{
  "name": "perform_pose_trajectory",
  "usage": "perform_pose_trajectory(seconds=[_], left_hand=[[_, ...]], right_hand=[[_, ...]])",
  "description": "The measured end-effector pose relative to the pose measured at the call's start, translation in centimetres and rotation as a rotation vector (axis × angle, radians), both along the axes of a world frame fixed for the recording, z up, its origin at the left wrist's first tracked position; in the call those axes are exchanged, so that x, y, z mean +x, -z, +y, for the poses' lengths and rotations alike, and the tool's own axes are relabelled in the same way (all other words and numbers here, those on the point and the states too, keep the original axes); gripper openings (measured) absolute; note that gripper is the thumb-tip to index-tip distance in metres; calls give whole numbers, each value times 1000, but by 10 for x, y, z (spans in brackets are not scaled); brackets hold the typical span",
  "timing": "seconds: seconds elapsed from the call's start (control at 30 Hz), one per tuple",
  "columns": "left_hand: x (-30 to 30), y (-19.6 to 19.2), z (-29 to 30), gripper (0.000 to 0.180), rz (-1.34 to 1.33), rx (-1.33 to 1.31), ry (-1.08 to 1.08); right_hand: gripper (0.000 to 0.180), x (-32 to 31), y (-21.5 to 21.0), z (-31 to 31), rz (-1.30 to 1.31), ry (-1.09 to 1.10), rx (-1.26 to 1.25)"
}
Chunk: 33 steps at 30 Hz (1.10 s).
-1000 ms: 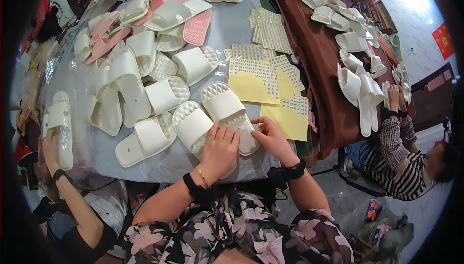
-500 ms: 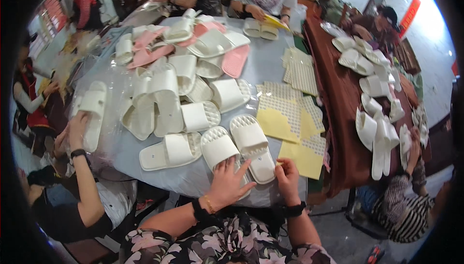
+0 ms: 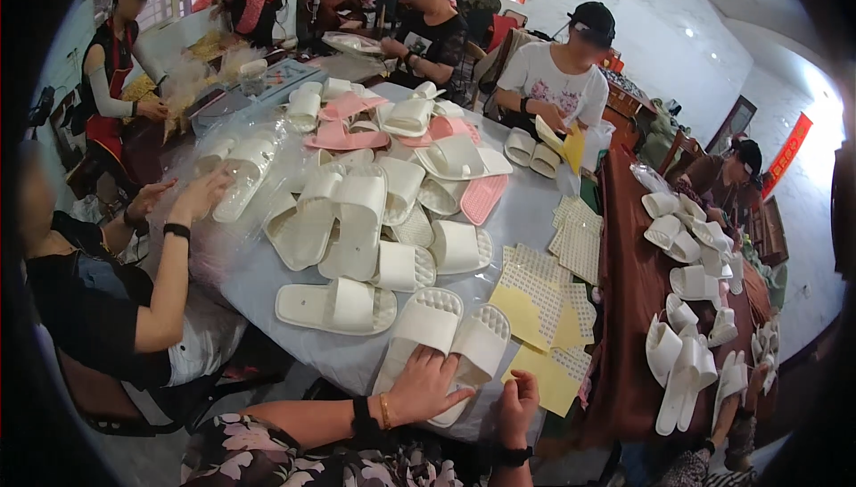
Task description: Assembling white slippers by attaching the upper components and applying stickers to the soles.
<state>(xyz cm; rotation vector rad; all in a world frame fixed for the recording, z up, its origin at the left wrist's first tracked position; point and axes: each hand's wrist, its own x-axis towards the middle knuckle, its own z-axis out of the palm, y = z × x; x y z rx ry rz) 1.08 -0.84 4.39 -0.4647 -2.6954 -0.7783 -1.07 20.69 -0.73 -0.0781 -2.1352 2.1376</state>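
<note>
Two white slippers with quilted insoles lie side by side before me, the left slipper (image 3: 430, 319) a little farther away than the right slipper (image 3: 483, 341). My left hand (image 3: 421, 391) rests across the pair, fingers stretched toward the straps and thumb spread over the right one's footbed. Beside the right slipper, my right hand (image 3: 517, 405) is held with curled fingers and the thumb against them; anything pinched there is too small to make out. Yellow-backed sheets of small labels (image 3: 555, 382) lie just beyond that hand. Another white slipper (image 3: 337, 307) sits crosswise to the left.
A heap of white slippers (image 3: 358, 210) and pink slippers (image 3: 348, 136) fills the table's middle. At left a co-worker handles slippers in a clear bag (image 3: 281, 152). Across the table, a person holds a yellow sheet (image 3: 572, 150). A brown-covered table (image 3: 624, 309) with more slippers stands right.
My view has tilted upward. The right slipper now sits nearer me relative to the left one. The left co-worker's hand has lifted off a slipper, and clear plastic now surrounds the slippers there.
</note>
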Motion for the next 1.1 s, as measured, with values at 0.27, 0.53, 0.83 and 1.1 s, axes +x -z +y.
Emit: perform_pose_trajectory(seconds=[0.27,0.53,0.83,1.1], left_hand=[[-76,-94,-93,66,239,-84,-173],[-140,-96,-162,65,244,-201,-359],[-33,15,-52,59,-14,20,42],[-43,48,-99,55,33,-120,-25]], right_hand=[[12,-7,5,4,-6,-7,-69],[9,-3,13,3,-22,24,-48],[10,4,-27,28,-151,115,-222],[9,-4,-97,96,125,275,45]])
